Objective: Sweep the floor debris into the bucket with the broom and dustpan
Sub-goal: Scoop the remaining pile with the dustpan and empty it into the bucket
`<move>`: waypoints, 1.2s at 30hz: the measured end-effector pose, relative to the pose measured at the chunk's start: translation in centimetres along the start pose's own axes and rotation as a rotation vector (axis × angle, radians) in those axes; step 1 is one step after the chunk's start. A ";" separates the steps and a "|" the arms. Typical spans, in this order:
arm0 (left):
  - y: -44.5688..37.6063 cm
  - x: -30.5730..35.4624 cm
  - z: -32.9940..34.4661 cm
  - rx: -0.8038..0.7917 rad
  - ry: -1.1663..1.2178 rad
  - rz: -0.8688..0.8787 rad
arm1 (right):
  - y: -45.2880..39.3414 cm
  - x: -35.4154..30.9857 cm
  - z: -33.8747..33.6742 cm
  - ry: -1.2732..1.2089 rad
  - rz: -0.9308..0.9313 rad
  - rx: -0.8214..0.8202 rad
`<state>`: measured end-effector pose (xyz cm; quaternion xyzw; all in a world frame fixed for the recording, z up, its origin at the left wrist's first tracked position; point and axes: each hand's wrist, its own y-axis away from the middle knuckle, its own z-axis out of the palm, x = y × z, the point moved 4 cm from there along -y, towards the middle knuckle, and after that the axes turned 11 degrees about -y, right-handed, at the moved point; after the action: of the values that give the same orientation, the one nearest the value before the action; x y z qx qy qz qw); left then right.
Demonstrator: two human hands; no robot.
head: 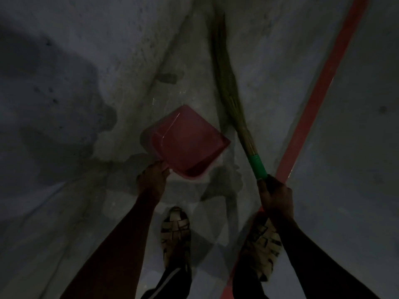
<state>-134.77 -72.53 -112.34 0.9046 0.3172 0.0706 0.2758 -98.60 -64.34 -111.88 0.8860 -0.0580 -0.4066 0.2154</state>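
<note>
While right-held, broom (228, 91) bristles up-frame (handle near).

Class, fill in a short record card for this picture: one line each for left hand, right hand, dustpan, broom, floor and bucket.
left hand: left hand holds the dustpan by its handle
right hand: right hand grips the broom's green handle
dustpan: red dustpan, in front of the feet, looks empty
broom: broom, bristles pointing away, right of the dustpan
floor: grey floor with a red stripe
bucket: not in view
</note>
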 end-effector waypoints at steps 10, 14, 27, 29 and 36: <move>-1.8 -0.4 1.7 -0.082 0.172 -0.056 | 1.8 0.4 2.1 -0.137 0.037 -0.257; -1.3 -0.3 2.1 -0.064 0.216 -0.057 | 1.4 -0.1 2.9 -0.087 0.016 -0.316; 6.5 -3.6 2.9 -0.061 0.443 -0.184 | 3.0 -2.2 2.8 -0.129 -0.063 -0.219; 7.7 -4.8 3.3 -0.087 0.427 -0.247 | 2.6 -3.5 3.4 -0.108 -0.102 -0.204; 10.7 -8.4 5.2 -0.016 0.419 -0.400 | 3.1 -5.1 5.9 -0.015 -0.208 -0.172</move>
<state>-134.07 -86.95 -110.44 0.7876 0.5387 0.2027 0.2201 -106.19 -67.73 -110.39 0.8624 0.0679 -0.4367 0.2468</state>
